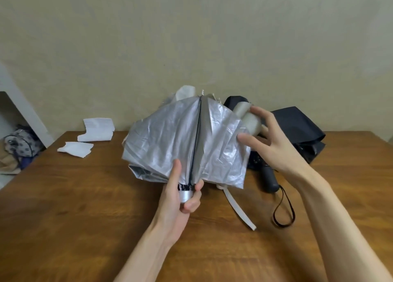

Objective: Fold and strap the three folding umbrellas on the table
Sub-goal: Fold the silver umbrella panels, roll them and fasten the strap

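Wooden table [85, 218], papers [96, 130], black umbrella [297, 124] behind silver umbrella [170, 137]

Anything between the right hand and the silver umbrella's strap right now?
Nothing visible. The right hand is open beside the silver umbrella. The strap trails out uncovered from under the canopy's lower edge. The black umbrella's handle lies just right of the strap, apart from it.

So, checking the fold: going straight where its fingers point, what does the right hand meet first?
Probably the silver umbrella's canopy, just past the right hand; depth unclear.
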A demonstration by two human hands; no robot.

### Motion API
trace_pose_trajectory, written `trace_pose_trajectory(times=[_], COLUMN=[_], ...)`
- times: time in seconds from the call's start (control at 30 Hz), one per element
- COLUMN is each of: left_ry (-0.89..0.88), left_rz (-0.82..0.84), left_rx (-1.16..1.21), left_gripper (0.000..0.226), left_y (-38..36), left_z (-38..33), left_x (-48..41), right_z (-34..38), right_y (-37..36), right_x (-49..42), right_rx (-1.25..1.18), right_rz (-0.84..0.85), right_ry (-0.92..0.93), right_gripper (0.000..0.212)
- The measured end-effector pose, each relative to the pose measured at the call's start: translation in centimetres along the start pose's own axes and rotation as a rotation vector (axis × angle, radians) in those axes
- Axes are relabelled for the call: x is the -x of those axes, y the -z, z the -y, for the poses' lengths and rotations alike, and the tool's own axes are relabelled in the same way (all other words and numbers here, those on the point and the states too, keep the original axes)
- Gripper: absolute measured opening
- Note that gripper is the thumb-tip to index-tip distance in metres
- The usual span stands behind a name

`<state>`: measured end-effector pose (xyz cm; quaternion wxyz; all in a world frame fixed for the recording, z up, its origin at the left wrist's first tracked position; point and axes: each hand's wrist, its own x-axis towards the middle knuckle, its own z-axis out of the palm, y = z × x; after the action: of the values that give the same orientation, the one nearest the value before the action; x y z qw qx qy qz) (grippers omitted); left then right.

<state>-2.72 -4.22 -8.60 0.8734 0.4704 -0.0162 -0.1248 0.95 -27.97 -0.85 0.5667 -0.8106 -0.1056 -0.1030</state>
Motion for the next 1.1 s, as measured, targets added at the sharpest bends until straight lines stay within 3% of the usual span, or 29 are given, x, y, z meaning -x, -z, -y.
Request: trace_pose_trajectory(times=[0.13, 0.27, 0.37, 0.47, 0.7, 0.83, 0.97, 1.1], left_ry=[-0.021, -0.048, -0.074, -0.084, -0.107, -0.121, -0.108, -0.104], left_rz=[-0.026, -0.087, -0.144, -0.172, -0.171, -0.168, -0.152, -0.132], left_rx=[0.037, -0.057, -0.186, -0.211, -0.194, -0.194, -0.161, -0.175], left_gripper=[0.054, 0.062, 0.068, 0.072, 0.061, 0.069, 0.067, 0.062], left_y=[0.4, 1.2, 1.7, 1.8, 1.2, 1.2, 1.1, 1.1], left_z=[-0.2, -0.4, -0.4, -0.1, 0.6, 1.1, 1.3, 1.4], left_x=[-0.2, -0.6, -0.7, -0.9, -1.1, -1.2, -1.2, -1.0], right_z=[0.2, 0.6, 0.5, -0.1, -1.4, -0.3, 1.2, 2.1], right_y=[0.4, 0.8, 0.9, 1.0, 0.2, -0.3, 0.8, 3.1], right_x=[0.2, 0.1, 0.0, -0.5, -0.9, -0.7, -0.1, 0.4], right_rx=[0.004, -0.049, -0.046, 0.139, 0.438, 0.406, 0.391, 0.194], right_rz=[-0.01, 0.004, 0.024, 0.063, -0.135, -0.151, -0.108, -0.101], right_ry=[0.007, 0.094, 0.133, 0.177, 0.215, 0.337, 0.313, 0.214], right_gripper=[0.077, 0.065, 0.042, 0.012, 0.014, 0.012, 0.02, 0.019])
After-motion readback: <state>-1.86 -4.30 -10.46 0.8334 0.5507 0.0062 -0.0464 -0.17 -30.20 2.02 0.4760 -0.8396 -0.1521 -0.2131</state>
